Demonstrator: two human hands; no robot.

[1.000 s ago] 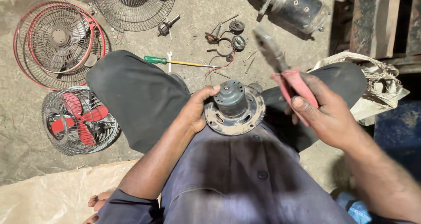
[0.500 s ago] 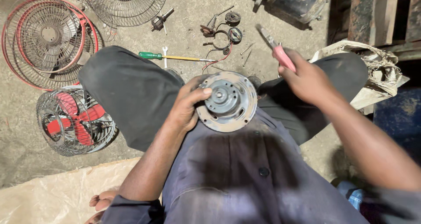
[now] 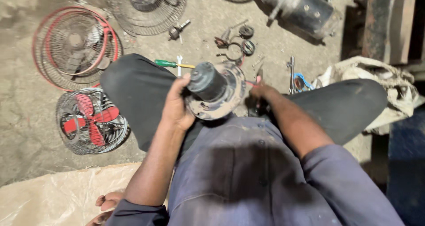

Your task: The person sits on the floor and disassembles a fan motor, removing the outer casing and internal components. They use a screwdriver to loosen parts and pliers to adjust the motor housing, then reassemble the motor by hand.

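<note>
One fan motor (image 3: 215, 91) sits at centre frame, tilted, its dark round housing pointing up-left and its flat metal flange facing the lap. Left hand (image 3: 177, 105) grips it from the left, fingers (image 3: 183, 82) clamped on the housing and flange edge. Right hand (image 3: 262, 93) is just right of the motor, low between the knees; a sliver of red handle (image 3: 253, 82) shows beside it, but whether those fingers are closed or apart, can't tell. Out on the concrete floor (image 3: 26, 119): a green-handled screwdriver (image 3: 173, 64) just above the left knee, small rings and parts (image 3: 237, 42) at upper centre, a red-rimmed fan guard (image 3: 75, 46) upper left, and a caged fan with red blades (image 3: 90, 121) at left.
</note>
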